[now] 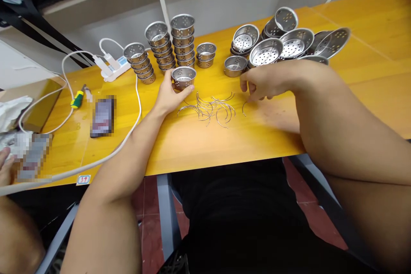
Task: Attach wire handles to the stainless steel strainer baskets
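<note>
My left hand [171, 94] is closed around a small perforated metal cup [183, 78], held upright with thumb and fingers on its sides. My right hand [261, 82] is closed in a pinch, and a thin curved wire handle [244, 109] hangs from its fingertips. Between the hands, several loose curved wires [212, 109] lie tangled on the table. Just behind my right hand stands another perforated cup [235, 66].
Stacks of perforated cups [182, 43] stand at the back. Larger perforated bowls [266, 52] are heaped back right. A power strip [115, 68], phone [102, 116] and screwdriver [77, 99] lie left on the yellow table [192, 150]. Another person's hand [5, 167] is far left.
</note>
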`<control>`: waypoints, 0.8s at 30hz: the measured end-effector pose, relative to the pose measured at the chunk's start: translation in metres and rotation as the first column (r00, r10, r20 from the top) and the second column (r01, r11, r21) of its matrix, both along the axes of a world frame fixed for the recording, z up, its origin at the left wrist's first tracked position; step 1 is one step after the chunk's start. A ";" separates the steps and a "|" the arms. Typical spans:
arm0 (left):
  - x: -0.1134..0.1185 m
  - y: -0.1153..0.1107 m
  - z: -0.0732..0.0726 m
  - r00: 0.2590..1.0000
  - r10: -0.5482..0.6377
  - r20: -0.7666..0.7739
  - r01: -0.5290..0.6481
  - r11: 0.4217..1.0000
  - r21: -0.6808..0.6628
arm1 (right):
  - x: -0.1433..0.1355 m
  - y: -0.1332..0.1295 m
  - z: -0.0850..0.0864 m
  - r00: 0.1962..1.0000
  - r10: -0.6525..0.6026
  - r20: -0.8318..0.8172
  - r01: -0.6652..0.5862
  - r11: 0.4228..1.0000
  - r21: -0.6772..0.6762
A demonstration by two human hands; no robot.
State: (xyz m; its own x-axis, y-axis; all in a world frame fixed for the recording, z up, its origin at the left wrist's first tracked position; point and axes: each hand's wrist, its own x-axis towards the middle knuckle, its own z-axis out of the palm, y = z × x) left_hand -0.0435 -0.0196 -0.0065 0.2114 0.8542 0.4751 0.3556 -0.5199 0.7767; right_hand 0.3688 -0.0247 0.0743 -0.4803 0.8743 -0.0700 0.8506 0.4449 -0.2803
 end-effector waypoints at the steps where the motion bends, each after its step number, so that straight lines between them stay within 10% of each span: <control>1: 0.002 -0.003 0.003 1.000 -0.021 0.024 0.022 0.999 -0.044 | -0.001 0.000 0.001 0.995 0.041 0.086 -0.023 0.979 -0.204; 5: 0.010 -0.019 0.014 0.991 -0.092 0.094 0.109 0.975 -0.193 | -0.029 -0.009 0.019 0.995 0.094 0.034 -0.066 0.874 -0.481; 15: 0.029 -0.041 0.029 0.963 -0.177 0.205 0.235 0.921 -0.310 | -0.082 -0.036 0.028 0.894 0.245 -0.375 -0.360 0.892 -0.275; 24: 0.030 -0.043 0.031 0.951 -0.201 0.235 0.274 0.902 -0.334 | -0.085 -0.038 0.010 0.964 0.255 -0.069 -0.258 0.965 -0.040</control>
